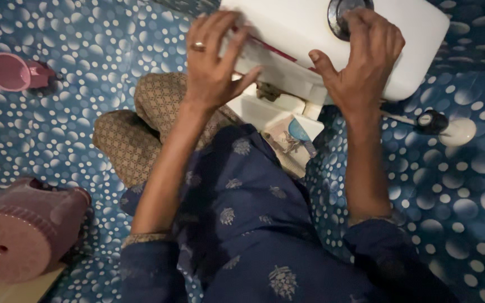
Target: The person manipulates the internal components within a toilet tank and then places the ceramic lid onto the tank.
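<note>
Dotted floor; white machine under fingers

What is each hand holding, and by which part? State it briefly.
Both grip the white sewing machine. The left hand lies over its body beside a red line; the right hand clasps the end by the metal handwheel.

pink mug – upper left | pink stool – tipped, lower left | dotted blue floor

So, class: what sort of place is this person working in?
Probably a home floor used for sewing: the person sits on a blue dotted floor covering, both hands on a white sewing machine, with a pink cup nearby.
</note>
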